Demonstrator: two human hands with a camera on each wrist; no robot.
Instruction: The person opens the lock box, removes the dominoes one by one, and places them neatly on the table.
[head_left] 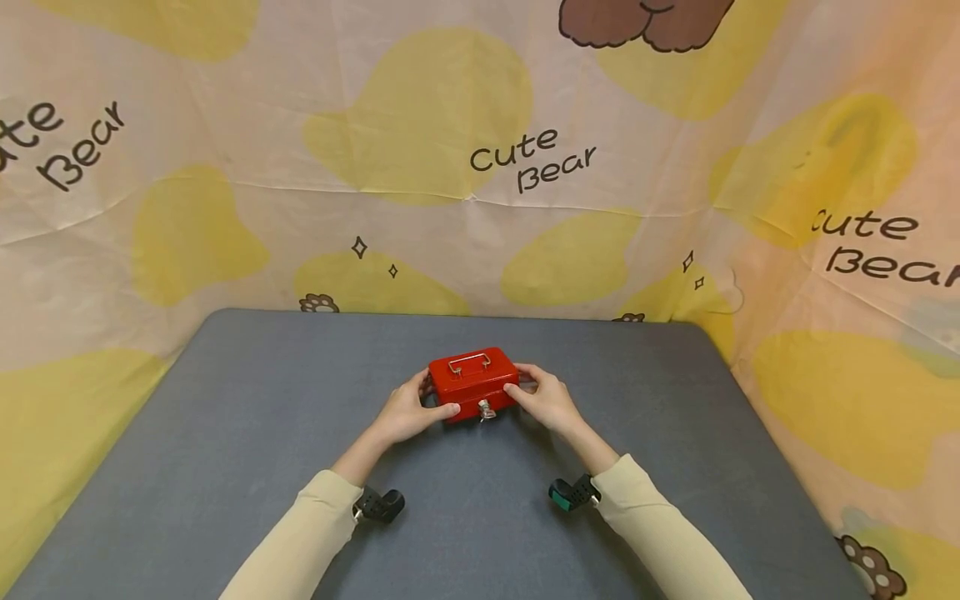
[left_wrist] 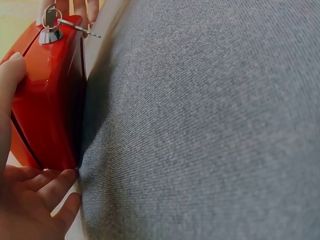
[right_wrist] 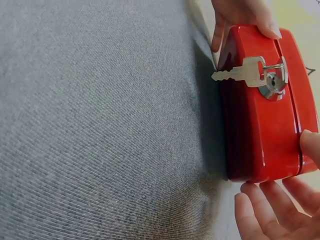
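Note:
A small red metal cash box (head_left: 471,387) is held between both hands near the middle of the table, its lid closed. The left hand (head_left: 405,412) grips its left end, thumb on the front face and fingers along the side. At the opposite end, the right hand (head_left: 549,400) holds it the same way, its thumb near the lid seam. A folding wire handle (head_left: 469,362) lies on the lid. From the round front lock (right_wrist: 272,87) a key ring hangs with a silver key (right_wrist: 242,73). Whether the box's underside touches the table cannot be told.
The grey cloth-covered table (head_left: 262,467) has rounded far corners. Behind it and along the sides hangs a cream and yellow printed cloth (head_left: 420,125). A dark strapped device (head_left: 380,505) sits at the left wrist, and another device (head_left: 572,493) at the right.

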